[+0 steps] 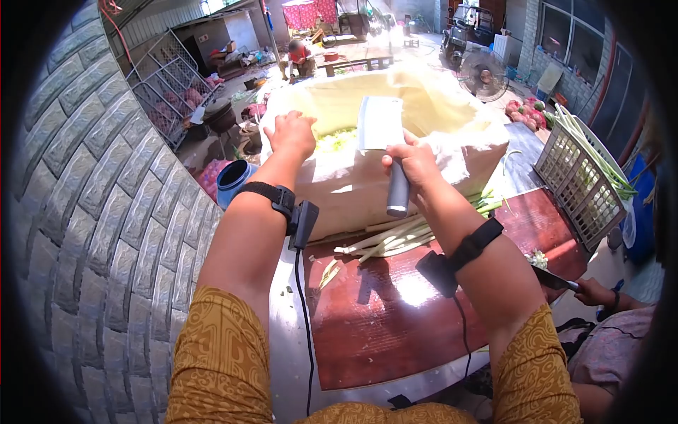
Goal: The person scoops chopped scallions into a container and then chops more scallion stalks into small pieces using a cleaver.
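Observation:
My right hand (pixel 417 167) is closed on a cleaver (pixel 381 124), near where the blade meets the handle. The broad blade points up and the dark handle hangs down. Behind it stands a large container lined with pale cloth (pixel 367 201), with chopped light-green pieces (pixel 335 141) inside. At the container's left rim is my left hand (pixel 291 133), palm down, fingers apart and slightly bent, with nothing seen in it. Below my right hand, long pale-green stalks (pixel 395 239) lie across the far part of a red-brown board (pixel 367 318).
At right, a co-worker's hand (pixel 597 292) holds a knife (pixel 554 281) over the board, beside chopped bits (pixel 537 259). A plastic crate (pixel 575 180) of stalks stands at the right. A brick wall (pixel 106 233) bounds the left, near a blue bucket (pixel 235 177). Cables hang from both wrist straps.

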`<state>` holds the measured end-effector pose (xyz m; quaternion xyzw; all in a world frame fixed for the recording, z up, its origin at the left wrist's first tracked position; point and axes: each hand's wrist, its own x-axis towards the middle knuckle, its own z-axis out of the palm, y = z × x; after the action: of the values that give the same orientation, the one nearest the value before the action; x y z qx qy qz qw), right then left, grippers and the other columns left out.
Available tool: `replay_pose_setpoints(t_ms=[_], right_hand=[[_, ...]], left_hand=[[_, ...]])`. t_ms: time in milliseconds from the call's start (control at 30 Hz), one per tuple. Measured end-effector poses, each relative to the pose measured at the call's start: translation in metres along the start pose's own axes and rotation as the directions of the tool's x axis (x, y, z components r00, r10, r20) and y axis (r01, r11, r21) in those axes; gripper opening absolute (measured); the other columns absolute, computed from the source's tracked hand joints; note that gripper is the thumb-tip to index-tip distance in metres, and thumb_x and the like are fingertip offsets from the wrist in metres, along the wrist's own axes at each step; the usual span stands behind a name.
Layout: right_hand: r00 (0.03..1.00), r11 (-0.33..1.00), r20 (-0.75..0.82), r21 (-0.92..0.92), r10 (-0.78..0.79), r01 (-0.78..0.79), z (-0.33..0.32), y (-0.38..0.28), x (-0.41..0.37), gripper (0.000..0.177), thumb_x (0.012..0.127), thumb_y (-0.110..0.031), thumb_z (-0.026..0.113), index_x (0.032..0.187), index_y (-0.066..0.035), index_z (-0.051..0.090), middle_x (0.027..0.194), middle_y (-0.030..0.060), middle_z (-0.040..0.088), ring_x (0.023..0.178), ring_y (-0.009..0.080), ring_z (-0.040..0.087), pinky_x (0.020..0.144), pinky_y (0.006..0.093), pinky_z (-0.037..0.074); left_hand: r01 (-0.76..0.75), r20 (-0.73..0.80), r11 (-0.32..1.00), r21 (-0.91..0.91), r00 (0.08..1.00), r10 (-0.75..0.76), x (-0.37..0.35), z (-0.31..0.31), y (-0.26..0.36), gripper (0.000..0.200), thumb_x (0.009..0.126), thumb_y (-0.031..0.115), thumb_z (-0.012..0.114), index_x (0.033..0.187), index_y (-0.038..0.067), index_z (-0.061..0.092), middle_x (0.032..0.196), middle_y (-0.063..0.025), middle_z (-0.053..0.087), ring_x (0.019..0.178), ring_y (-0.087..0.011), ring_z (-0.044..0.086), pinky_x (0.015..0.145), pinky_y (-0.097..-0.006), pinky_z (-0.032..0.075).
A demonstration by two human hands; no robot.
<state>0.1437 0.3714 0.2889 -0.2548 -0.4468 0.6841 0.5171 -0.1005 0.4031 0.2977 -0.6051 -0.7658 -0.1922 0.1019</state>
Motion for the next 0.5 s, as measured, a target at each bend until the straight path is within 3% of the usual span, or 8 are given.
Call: replay_pose_setpoints(t_ms=[33, 67, 133, 233, 333, 367, 467, 500], right_hand=[[1.0, 1.0, 0.012, 0.005, -0.004, 0.004, -0.001, 0.0, -0.001, 0.028, 0.08, 0.003, 0.05, 0.108, -0.001, 0.052, 0.079, 0.0042, 0.052, 0.059, 0.0117, 0.055, 0.052, 0.0243, 0.049], [1.0, 1.0, 0.025, 0.009, -0.01, 0.01, -0.002, 0.0, -0.001, 0.028, 0.081, 0.003, 0.05, 0.109, -0.001, 0.053, 0.079, 0.0036, 0.051, 0.061, 0.011, 0.055, 0.052, 0.0239, 0.05], [1.0, 0.998, -0.011, 0.058, -0.009, 0.01, 0.002, -0.001, -0.004, 0.034, 0.079, 0.005, 0.05, 0.113, -0.001, 0.052, 0.079, 0.0045, 0.053, 0.058, 0.0122, 0.056, 0.051, 0.0244, 0.048], [1.0, 0.993, -0.004, 0.122, 0.006, -0.006, 0.01, -0.002, -0.005, 0.04, 0.079, 0.005, 0.052, 0.118, -0.002, 0.051, 0.081, 0.0051, 0.055, 0.056, 0.0123, 0.056, 0.05, 0.0238, 0.048], [1.0, 0.991, -0.008, 0.134, 0.001, 0.0, 0.019, -0.001, -0.006, 0.044, 0.08, 0.003, 0.054, 0.123, -0.003, 0.049, 0.081, 0.0051, 0.057, 0.056, 0.0114, 0.057, 0.049, 0.0226, 0.048], [1.0, 0.992, -0.015, 0.13, -0.004, 0.006, 0.021, -0.001, -0.006, 0.044, 0.08, 0.003, 0.054, 0.124, -0.003, 0.049, 0.081, 0.005, 0.057, 0.057, 0.0111, 0.057, 0.049, 0.0222, 0.048], [0.999, 0.997, 0.015, 0.069, -0.029, 0.028, 0.025, -0.001, -0.004, 0.027, 0.082, -0.001, 0.058, 0.108, -0.001, 0.051, 0.082, 0.0051, 0.057, 0.06, 0.0104, 0.057, 0.052, 0.0221, 0.05], [1.0, 0.998, 0.0, 0.06, -0.03, 0.03, 0.027, -0.001, -0.004, 0.026, 0.082, -0.001, 0.058, 0.108, -0.001, 0.051, 0.082, 0.0057, 0.058, 0.06, 0.0104, 0.057, 0.052, 0.0222, 0.05]], left_hand=[[0.01, 0.038, 0.983, -0.182, 0.999, -0.003, 0.003, 0.005, -0.003, 0.037, 0.083, 0.026, 0.06, 0.119, 0.016, 0.062, 0.127, -0.0054, 0.052, 0.116, -0.0245, 0.049, 0.102, -0.0549, 0.031], [0.114, 0.097, 0.869, -0.481, 0.992, -0.077, 0.006, 0.011, -0.003, 0.042, 0.084, 0.03, 0.061, 0.123, 0.015, 0.058, 0.129, -0.0083, 0.05, 0.117, -0.0251, 0.048, 0.1, -0.0535, 0.033], [0.298, 0.261, 0.371, -0.88, 0.954, -0.147, 0.005, 0.011, 0.016, 0.056, 0.085, 0.039, 0.061, 0.132, 0.011, 0.049, 0.133, -0.0141, 0.047, 0.119, -0.0262, 0.047, 0.098, -0.0507, 0.035], [0.525, 0.528, -0.057, -0.849, 0.844, -0.089, -0.023, -0.017, 0.055, 0.074, 0.086, 0.054, 0.056, 0.141, 0.01, 0.033, 0.128, -0.0198, 0.05, 0.118, -0.0274, 0.047, 0.094, -0.0467, 0.037], [0.569, 0.577, -0.222, -0.792, 0.816, 0.035, -0.031, -0.024, 0.059, 0.079, 0.086, 0.062, 0.05, 0.143, 0.012, 0.026, 0.126, -0.018, 0.052, 0.117, -0.0297, 0.047, 0.093, -0.0451, 0.037], [0.593, 0.581, -0.207, -0.778, 0.805, 0.118, -0.033, -0.027, 0.058, 0.067, 0.088, 0.06, 0.047, 0.134, 0.012, 0.04, 0.12, -0.0156, 0.055, 0.116, -0.0277, 0.047, 0.092, -0.0459, 0.037], [0.549, 0.498, -0.284, -0.787, 0.835, 0.233, -0.03, -0.016, 0.061, 0.052, 0.092, 0.052, 0.047, 0.122, 0.009, 0.05, 0.11, -0.0121, 0.058, 0.106, -0.0242, 0.052, 0.084, -0.0419, 0.042], [0.536, 0.504, -0.312, -0.785, 0.844, 0.182, -0.031, -0.014, 0.065, 0.048, 0.094, 0.046, 0.046, 0.119, 0.006, 0.05, 0.106, -0.0139, 0.059, 0.095, -0.0249, 0.055, 0.073, -0.0396, 0.045]])
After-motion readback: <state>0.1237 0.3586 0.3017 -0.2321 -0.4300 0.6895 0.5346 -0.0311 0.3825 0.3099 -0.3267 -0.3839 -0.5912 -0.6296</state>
